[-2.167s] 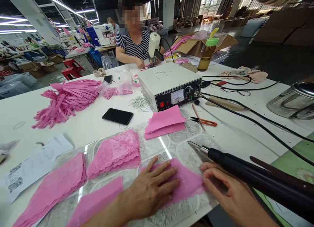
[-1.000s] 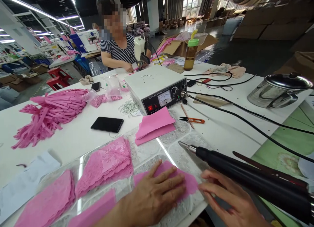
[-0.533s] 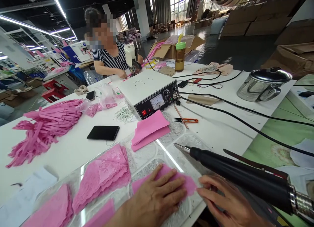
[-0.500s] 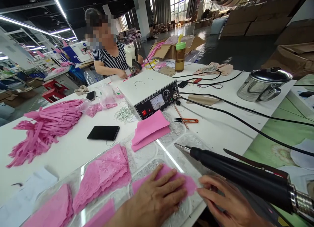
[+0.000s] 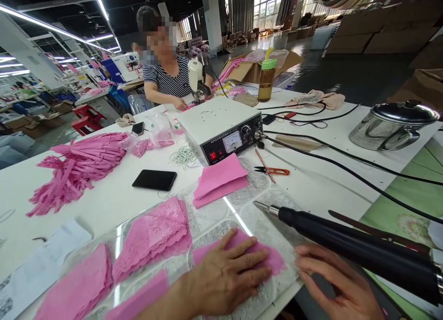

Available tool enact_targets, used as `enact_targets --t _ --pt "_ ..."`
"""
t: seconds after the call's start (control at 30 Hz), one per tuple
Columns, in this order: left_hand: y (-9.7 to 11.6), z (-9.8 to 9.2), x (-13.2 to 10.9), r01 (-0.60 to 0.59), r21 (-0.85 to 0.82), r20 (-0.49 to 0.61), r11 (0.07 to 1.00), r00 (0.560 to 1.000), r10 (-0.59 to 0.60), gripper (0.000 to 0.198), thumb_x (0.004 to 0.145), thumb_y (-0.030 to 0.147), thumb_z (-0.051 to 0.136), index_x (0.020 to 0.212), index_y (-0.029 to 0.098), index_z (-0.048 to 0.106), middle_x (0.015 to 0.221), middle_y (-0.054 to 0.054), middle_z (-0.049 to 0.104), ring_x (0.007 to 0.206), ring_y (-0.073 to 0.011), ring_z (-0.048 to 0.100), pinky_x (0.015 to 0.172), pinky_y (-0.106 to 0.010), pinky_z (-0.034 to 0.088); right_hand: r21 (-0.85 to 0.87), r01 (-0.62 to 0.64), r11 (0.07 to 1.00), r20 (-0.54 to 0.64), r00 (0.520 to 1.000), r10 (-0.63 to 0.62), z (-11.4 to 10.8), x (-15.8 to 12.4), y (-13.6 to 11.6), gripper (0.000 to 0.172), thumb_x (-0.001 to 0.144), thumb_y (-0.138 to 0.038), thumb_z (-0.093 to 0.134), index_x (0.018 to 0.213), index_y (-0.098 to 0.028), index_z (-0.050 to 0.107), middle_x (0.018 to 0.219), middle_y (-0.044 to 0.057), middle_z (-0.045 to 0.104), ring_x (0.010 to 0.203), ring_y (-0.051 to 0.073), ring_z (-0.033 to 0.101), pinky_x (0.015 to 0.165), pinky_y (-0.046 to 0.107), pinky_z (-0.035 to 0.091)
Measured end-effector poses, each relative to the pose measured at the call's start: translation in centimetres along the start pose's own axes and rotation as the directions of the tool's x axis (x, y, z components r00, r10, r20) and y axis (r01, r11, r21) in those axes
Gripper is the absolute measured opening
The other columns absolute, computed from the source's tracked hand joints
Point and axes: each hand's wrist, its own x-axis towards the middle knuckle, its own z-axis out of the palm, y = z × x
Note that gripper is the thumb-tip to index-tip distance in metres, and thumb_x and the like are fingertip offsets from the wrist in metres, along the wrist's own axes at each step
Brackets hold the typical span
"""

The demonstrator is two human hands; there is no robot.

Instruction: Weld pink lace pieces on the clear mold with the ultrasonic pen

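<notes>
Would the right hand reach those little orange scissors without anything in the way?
Probably not straight across: the thick black tool stretches between the right hand and the orange scissors, so the hand would likely need to go around or over.

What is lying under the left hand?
Pink fabric lies under the left hand, on the patterned mat. Some edges show, but the part beneath the palm is hidden.
</notes>
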Motion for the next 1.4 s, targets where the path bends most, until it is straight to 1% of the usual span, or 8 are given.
enact_targets --t 0.17,0.37,0.5,0.73,0.87,1.1,1.3,1.4 --pt "0.0 0.1 0.0 -0.001 0.002 0.011 1.000 1.000 0.001 0.035 0.101 0.032 0.036 0.132 0.021 0.048 0.143 0.001 0.047 0.138 -0.0224 0.033 0.118 -0.047 0.002 0.025 0.155 0.988 0.144 0.977 -0.157 0.0 0.3 -0.4 0.030 0.077 -0.007 0.060 0.101 -0.024 0.065 0.090 0.006 0.069 0.082 0.018 0.070 0.072 0.022 0.059" --pt "0.0 0.2 0.0 -0.003 0.003 -0.004 1.000 1.000 0.003 0.035 0.100 0.032 0.036 0.132 0.021 0.049 0.141 0.000 0.050 0.136 -0.0225 0.036 0.118 -0.048 0.004 -0.006 0.172 0.985 0.088 0.981 -0.171 0.5 -0.2 0.0 0.021 0.080 -0.008 0.059 0.094 -0.022 0.066 0.090 0.006 0.068 0.082 0.017 0.069 0.073 0.020 0.058" --pt "0.0 0.3 -0.1 -0.004 0.011 -0.009 1.000 1.000 0.004 0.036 0.101 0.031 0.035 0.133 0.021 0.047 0.142 0.001 0.048 0.138 -0.0220 0.033 0.118 -0.047 0.001 -0.024 0.200 0.979 0.104 0.975 -0.197 0.9 -0.3 0.1 0.023 0.085 -0.008 0.055 0.100 -0.018 0.068 0.095 0.009 0.067 0.084 0.017 0.068 0.072 0.020 0.058" --pt "0.0 0.4 -0.1 -0.007 0.024 -0.018 1.000 1.000 0.007 0.035 0.101 0.032 0.035 0.131 0.022 0.049 0.141 0.002 0.048 0.136 -0.0217 0.036 0.117 -0.046 -0.004 -0.010 0.142 0.990 0.008 0.990 -0.142 1.1 -0.4 0.2 0.018 0.084 -0.008 0.057 0.093 -0.020 0.067 0.095 0.008 0.067 0.083 0.018 0.067 0.073 0.024 0.059" --pt "0.0 0.5 -0.2 -0.006 0.015 -0.032 1.000 0.999 0.007 0.035 0.100 0.031 0.038 0.132 0.022 0.048 0.142 0.001 0.047 0.136 -0.0220 0.036 0.118 -0.048 0.002 -0.011 0.188 0.982 0.039 0.982 -0.187 1.2 -0.1 0.0 0.026 0.085 -0.005 0.054 0.102 -0.019 0.068 0.097 0.009 0.065 0.077 0.016 0.066 0.065 0.022 0.058" --pt "0.1 -0.3 0.3 0.004 -0.030 -0.020 1.000 1.000 -0.005 0.037 0.100 0.031 0.037 0.133 0.016 0.048 0.139 -0.005 0.051 0.135 -0.0230 0.038 0.118 -0.047 0.012 -0.019 0.175 0.984 0.000 0.985 -0.175 1.1 0.4 -0.2 0.018 0.083 -0.007 0.055 0.089 -0.019 0.066 0.087 0.008 0.068 0.076 0.018 0.069 0.067 0.024 0.060" --pt "0.0 0.5 0.8 -0.020 -0.011 -0.030 1.000 0.999 0.020 0.039 0.101 0.033 0.035 0.136 0.016 0.044 0.143 -0.004 0.046 0.137 -0.0237 0.035 0.117 -0.049 0.013 -0.016 0.113 0.993 -0.029 0.993 -0.113 1.3 -0.5 0.5 0.013 0.082 -0.009 0.059 0.084 -0.020 0.065 0.088 0.008 0.069 0.078 0.018 0.070 0.075 0.023 0.059" --pt "0.0 0.7 0.9 -0.023 0.004 -0.021 1.000 1.000 0.023 0.039 0.101 0.033 0.035 0.136 0.018 0.043 0.144 -0.003 0.045 0.137 -0.0231 0.036 0.117 -0.048 0.013 -0.024 0.009 1.000 -0.029 1.000 -0.010 1.2 -1.1 0.8 0.007 0.082 -0.018 0.060 0.081 -0.022 0.065 0.085 0.005 0.071 0.074 0.018 0.070 0.071 0.021 0.059"
